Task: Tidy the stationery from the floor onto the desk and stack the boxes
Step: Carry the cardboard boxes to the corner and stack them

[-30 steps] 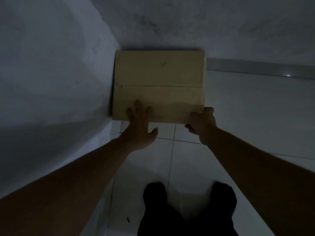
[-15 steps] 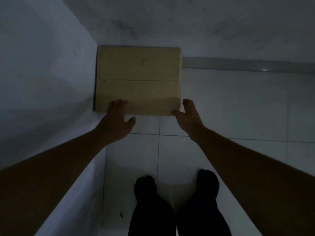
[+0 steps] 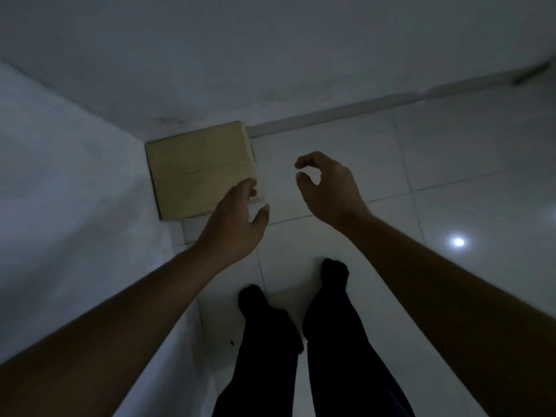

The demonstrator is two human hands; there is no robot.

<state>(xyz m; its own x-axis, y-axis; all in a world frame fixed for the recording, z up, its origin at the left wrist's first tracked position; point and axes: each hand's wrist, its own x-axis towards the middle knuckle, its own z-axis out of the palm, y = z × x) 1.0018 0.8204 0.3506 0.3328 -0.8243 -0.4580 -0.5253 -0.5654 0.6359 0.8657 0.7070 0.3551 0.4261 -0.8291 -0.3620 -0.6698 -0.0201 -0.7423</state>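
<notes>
Head view shows a cardboard box [image 3: 201,171] in the far-left corner, the empty left hand [image 3: 234,227] spread over its near edge and the right hand [image 3: 326,188] loosely curled, holding nothing.

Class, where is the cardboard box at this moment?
The cardboard box sits upper left in the head view, on the tiled floor in the corner between two walls, just beyond the left hand.

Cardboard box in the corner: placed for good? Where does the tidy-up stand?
Looks placed: the cardboard box sits squarely in the wall corner, with what seems a second box edge below it, so probably stacked. In hand: nothing; the left hand is open near its corner, the right hand is empty over the floor tiles. Left: no stationery or desk in view, so that part can't be judged.
</notes>
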